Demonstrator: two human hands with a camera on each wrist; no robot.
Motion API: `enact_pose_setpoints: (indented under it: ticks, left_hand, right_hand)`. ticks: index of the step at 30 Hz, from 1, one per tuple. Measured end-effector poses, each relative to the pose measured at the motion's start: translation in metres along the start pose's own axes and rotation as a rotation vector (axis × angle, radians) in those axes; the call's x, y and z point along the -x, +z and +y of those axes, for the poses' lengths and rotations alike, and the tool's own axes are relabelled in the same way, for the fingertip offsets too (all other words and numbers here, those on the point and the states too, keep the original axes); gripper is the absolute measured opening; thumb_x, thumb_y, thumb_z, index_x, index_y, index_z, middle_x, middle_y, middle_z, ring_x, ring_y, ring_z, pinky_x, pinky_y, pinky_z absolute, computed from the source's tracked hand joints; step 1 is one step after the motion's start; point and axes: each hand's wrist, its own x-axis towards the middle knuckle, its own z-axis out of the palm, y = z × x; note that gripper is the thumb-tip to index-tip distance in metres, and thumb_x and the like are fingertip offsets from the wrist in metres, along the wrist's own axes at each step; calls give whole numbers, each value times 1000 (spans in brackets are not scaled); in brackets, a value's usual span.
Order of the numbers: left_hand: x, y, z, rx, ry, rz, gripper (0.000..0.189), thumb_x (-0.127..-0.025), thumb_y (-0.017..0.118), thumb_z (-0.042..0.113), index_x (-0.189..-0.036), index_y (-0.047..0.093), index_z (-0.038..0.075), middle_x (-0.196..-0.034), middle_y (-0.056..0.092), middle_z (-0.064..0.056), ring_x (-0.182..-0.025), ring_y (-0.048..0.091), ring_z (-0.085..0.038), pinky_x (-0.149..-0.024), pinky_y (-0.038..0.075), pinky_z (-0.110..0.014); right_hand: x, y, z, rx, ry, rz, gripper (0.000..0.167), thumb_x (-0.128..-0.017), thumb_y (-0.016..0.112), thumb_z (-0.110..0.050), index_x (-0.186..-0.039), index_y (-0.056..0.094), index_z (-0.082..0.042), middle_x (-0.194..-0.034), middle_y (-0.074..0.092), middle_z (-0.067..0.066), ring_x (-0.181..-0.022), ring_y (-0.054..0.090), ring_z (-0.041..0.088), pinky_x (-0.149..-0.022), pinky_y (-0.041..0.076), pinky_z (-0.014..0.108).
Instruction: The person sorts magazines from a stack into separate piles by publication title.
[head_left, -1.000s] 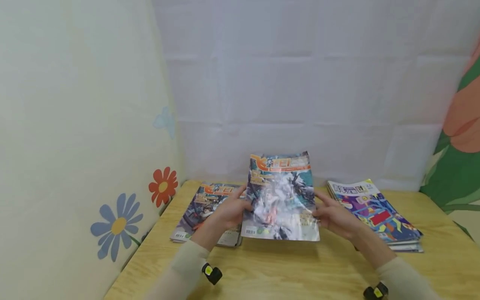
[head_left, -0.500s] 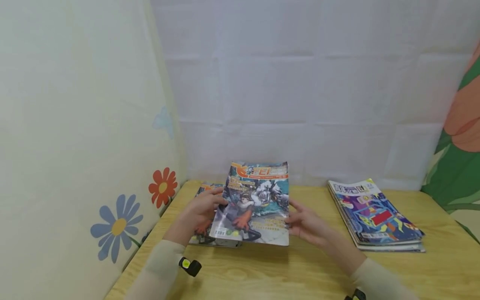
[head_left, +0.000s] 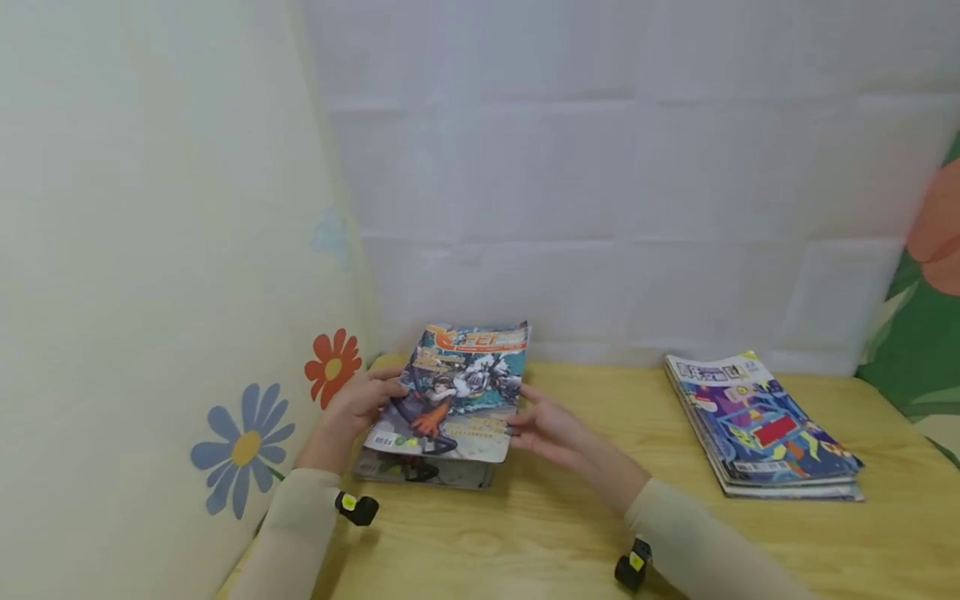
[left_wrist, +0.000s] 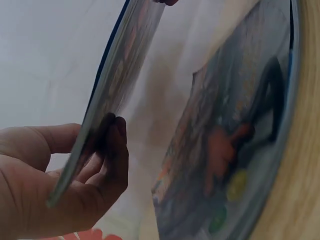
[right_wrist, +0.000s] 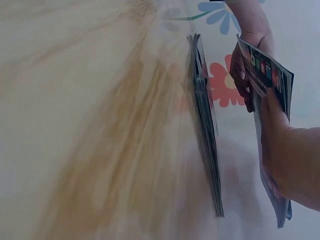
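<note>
With both hands I hold a magazine (head_left: pixel 457 392) with an orange title and a red-gloved figure on its cover. My left hand (head_left: pixel 354 410) grips its left edge, and in the left wrist view the fingers (left_wrist: pixel 112 165) curl under it. The right hand (head_left: pixel 553 429) holds the opposite edge, fingertips at the lower right of the cover. Below lies a thin stack of magazines (head_left: pixel 450 475) with a matching cover, mostly hidden by the held one. A gap shows between the held magazine and this stack (right_wrist: pixel 206 120) in the right wrist view.
A second stack of magazines (head_left: pixel 772 429), purple and blue on top, lies at the right of the wooden table (head_left: pixel 570 533). A wall (head_left: pixel 150 208) painted with flowers borders the left side, and a white creased sheet (head_left: pixel 600 183) hangs behind.
Both hands have carried the magazine left from mid-table, and it now overlaps the left stack. The right stack has stayed on the table.
</note>
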Motion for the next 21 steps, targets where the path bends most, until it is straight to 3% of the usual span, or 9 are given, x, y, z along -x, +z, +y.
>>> enact_pose_setpoints:
  ticks: [8, 14, 21]
  left_hand:
    - [-8, -13, -19, -5, -73, 128, 56, -95, 61, -1, -150, 49, 1, -145, 50, -23, -119, 54, -32, -99, 47, -44]
    - [-7, -21, -24, -57, -89, 156, 54, -97, 59, 1, -150, 49, 1, -143, 51, -23, -118, 54, -34, -98, 48, -46]
    - [-8, -29, -30, -126, -90, 168, 58, -90, 61, -6, -147, 50, -4, -145, 46, -27, -119, 48, -35, -99, 44, -45]
  right_hand:
    - [-24, 16, 20, -26, 40, 82, 76, -93, 35, 22, -162, 16, -4, -148, 38, 37, -135, 40, 54, -105, 41, 60]
    - [-34, 19, 31, -18, 61, 95, 74, -93, 33, 22, -161, 14, -1, -147, 38, 39, -135, 39, 55, -106, 39, 62]
    - [-39, 22, 37, 47, 77, 113, 62, -94, 34, 20, -155, 25, 8, -138, 48, 38, -131, 46, 52, -104, 44, 59]
